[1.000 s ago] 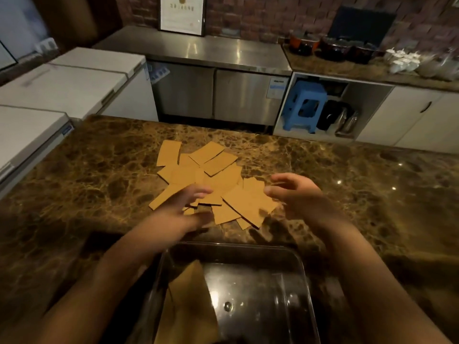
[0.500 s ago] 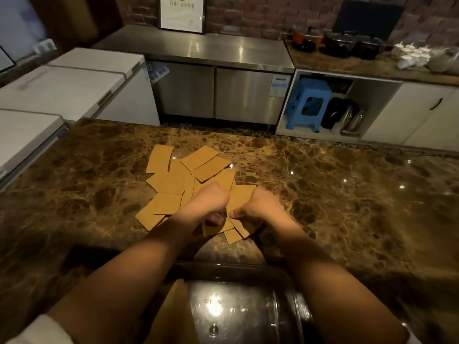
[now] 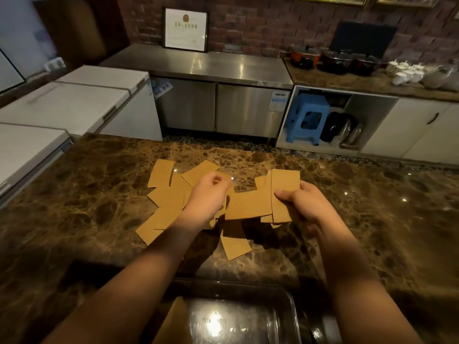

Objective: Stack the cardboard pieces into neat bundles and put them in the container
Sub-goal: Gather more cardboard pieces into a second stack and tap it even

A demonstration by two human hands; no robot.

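Nearest the camera, at the bottom edge, sits a clear plastic container on the marble counter; a brown cardboard bundle leans against its left inner wall, and the rest of its floor shows only glare. Just beyond it one loose cardboard piece lies flat on the counter, apart from the others. Above that, the right hand grips a fanned handful of cardboard pieces, thumb on top and fingers curled underneath, the sheets skewed and not yet squared. The left hand hovers with fingers loosely curled over the scattered pile; whether it pinches a sheet cannot be told. The pieces look thin, light and fairly stiff, so they should slide easily over one another and over the polished stone; a hold across the short edges, with both hands tapping the long edges on the counter, would likely square them best, while a loose hold would risk the fan slipping apart. Farther back, an open cabinet bay holds a blue plastic stool.
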